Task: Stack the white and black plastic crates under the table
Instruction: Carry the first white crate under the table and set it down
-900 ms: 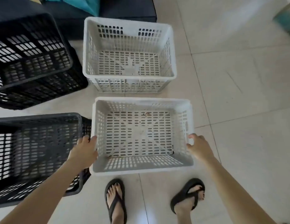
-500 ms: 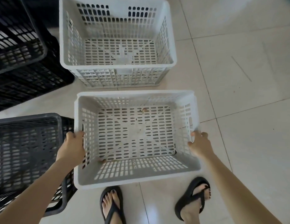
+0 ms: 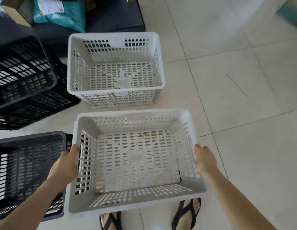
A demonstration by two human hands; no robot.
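Observation:
I hold a white slotted plastic crate [image 3: 169, 113] lifted off the floor above my feet. My left hand [image 3: 68, 161] grips its left handle slot and my right hand [image 3: 205, 159] grips its right side. A second white crate [image 3: 114, 38] stands on the tiles just beyond it. A black crate [image 3: 28, 156] sits at my lower left, touching the held crate's left side. Two more black crates [image 3: 25, 77], one nested askew in the other, lie at the far left.
A dark low table or sofa edge [image 3: 114, 19] runs along the top, with a teal package [image 3: 61, 12] on it. Pale floor tiles [image 3: 244, 80] stretch to the right. My feet in black flip-flops [image 3: 186, 213] stand under the held crate.
Both hands have raised the near white crate off the floor toward me; it now looks larger and covers more of my feet. The view has tilted up, showing the dark furniture again.

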